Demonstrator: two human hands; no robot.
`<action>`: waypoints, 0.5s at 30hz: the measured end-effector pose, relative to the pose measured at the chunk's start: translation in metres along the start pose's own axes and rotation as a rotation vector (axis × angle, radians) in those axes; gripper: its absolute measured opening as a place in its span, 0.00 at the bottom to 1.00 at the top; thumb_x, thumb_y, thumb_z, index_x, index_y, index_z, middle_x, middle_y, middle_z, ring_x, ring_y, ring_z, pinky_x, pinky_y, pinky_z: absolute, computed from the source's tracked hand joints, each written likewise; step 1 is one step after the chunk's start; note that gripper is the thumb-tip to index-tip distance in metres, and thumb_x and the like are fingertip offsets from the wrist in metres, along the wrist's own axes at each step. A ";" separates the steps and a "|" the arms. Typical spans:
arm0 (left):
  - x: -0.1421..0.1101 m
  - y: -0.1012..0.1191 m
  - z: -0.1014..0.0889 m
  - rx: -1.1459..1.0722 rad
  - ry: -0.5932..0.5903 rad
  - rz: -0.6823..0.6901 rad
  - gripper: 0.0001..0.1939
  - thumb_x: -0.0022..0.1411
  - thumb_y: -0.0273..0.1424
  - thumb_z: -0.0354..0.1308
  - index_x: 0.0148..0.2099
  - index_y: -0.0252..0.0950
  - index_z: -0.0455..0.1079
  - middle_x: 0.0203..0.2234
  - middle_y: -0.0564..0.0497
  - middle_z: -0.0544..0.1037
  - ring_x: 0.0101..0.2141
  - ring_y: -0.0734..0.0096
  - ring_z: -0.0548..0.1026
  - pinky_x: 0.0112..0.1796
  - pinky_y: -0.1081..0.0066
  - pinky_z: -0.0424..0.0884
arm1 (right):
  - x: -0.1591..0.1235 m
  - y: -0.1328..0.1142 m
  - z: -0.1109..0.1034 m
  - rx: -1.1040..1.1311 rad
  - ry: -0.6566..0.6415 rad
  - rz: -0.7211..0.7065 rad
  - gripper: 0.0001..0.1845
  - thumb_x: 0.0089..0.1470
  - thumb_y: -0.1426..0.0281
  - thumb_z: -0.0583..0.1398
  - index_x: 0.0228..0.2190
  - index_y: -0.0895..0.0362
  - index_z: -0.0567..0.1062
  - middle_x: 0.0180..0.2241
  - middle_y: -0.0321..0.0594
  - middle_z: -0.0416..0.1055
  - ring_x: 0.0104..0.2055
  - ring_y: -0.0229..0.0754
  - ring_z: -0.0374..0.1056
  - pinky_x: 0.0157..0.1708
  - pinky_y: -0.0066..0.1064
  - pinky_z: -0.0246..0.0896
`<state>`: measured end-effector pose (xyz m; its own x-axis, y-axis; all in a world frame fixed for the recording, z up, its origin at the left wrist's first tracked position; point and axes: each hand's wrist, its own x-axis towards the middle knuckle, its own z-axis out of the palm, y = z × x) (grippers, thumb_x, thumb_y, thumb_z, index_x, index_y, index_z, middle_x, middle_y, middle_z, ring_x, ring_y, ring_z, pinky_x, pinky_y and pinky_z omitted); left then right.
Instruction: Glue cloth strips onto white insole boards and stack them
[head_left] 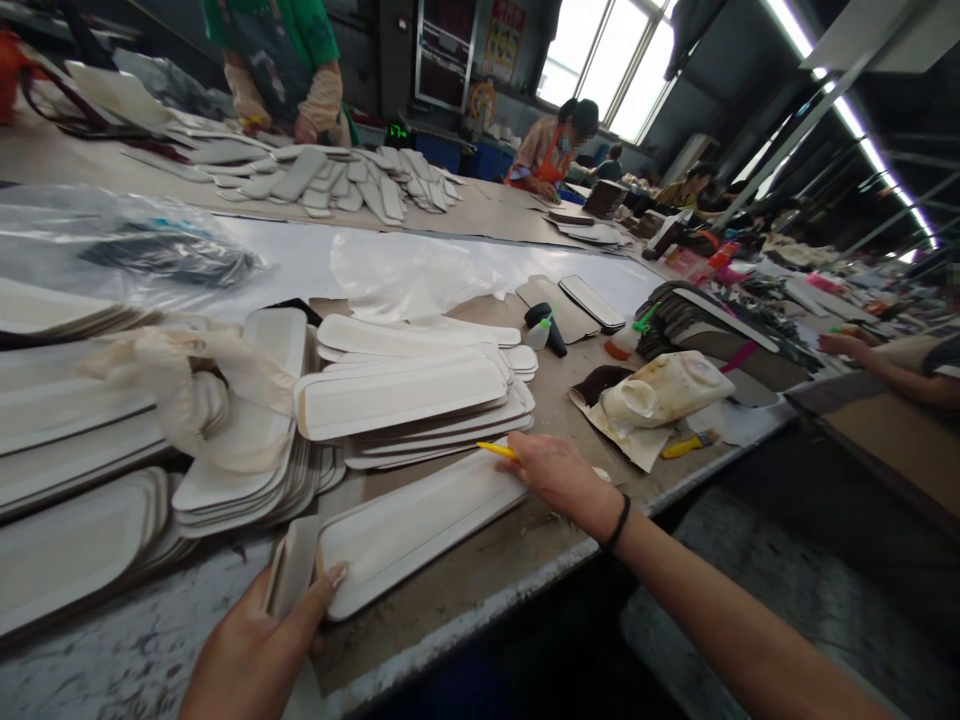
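Head view | left hand (251,640): closed around pale strip (295,565), thumb at near end of panel (420,535) | right hand (559,475): gripping yellow tool (498,451) at far end | panel: on table (465,592), just beside stack (405,400)

Right at the worktop (459,585)'s near edge, my left hand (259,635) grips a pale strip (294,565), thumb at one end of a long white panel (420,530); my right hand (559,475) pinches a yellow tool (497,451) over the other end, stacked panels (405,395) just beyond.
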<state>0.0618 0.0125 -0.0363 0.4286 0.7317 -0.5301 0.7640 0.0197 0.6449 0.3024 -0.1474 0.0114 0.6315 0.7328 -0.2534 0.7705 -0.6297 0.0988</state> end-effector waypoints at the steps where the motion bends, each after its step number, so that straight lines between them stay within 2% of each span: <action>1: 0.000 0.000 0.000 0.003 -0.002 -0.006 0.31 0.44 0.60 0.49 0.39 0.40 0.68 0.13 0.54 0.72 0.26 0.52 0.72 0.34 0.62 0.64 | -0.001 0.002 0.000 -0.005 0.017 0.019 0.12 0.62 0.61 0.56 0.37 0.57 0.71 0.35 0.45 0.77 0.37 0.48 0.74 0.30 0.29 0.57; 4: 0.001 -0.001 -0.001 0.020 -0.015 -0.024 0.32 0.43 0.60 0.49 0.39 0.40 0.68 0.13 0.53 0.72 0.26 0.52 0.72 0.34 0.62 0.64 | -0.007 0.012 0.002 -0.017 0.085 0.091 0.13 0.64 0.63 0.53 0.38 0.59 0.71 0.35 0.47 0.76 0.37 0.48 0.73 0.30 0.30 0.57; 7: 0.000 0.000 -0.001 0.017 0.000 -0.015 0.32 0.41 0.60 0.50 0.39 0.40 0.68 0.13 0.53 0.73 0.26 0.52 0.73 0.34 0.62 0.65 | -0.015 0.021 0.008 0.062 0.160 0.119 0.13 0.65 0.65 0.51 0.36 0.59 0.71 0.34 0.44 0.74 0.37 0.46 0.71 0.33 0.30 0.58; 12: -0.004 0.001 0.002 -0.071 0.081 0.001 0.31 0.37 0.59 0.54 0.36 0.40 0.70 0.13 0.54 0.73 0.25 0.53 0.73 0.33 0.62 0.66 | -0.022 0.026 0.025 0.311 0.234 0.046 0.10 0.62 0.70 0.52 0.33 0.58 0.73 0.34 0.44 0.72 0.38 0.44 0.69 0.39 0.32 0.60; 15: -0.006 -0.003 0.004 -0.161 0.148 0.031 0.28 0.34 0.57 0.58 0.30 0.40 0.70 0.12 0.53 0.73 0.22 0.54 0.73 0.30 0.63 0.66 | -0.024 0.026 0.028 0.578 0.310 0.074 0.09 0.58 0.69 0.54 0.31 0.57 0.72 0.32 0.43 0.70 0.37 0.44 0.67 0.39 0.34 0.61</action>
<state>0.0587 0.0054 -0.0377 0.3660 0.8253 -0.4300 0.6598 0.0957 0.7454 0.3047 -0.1890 -0.0070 0.7430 0.6685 0.0313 0.6081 -0.6548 -0.4488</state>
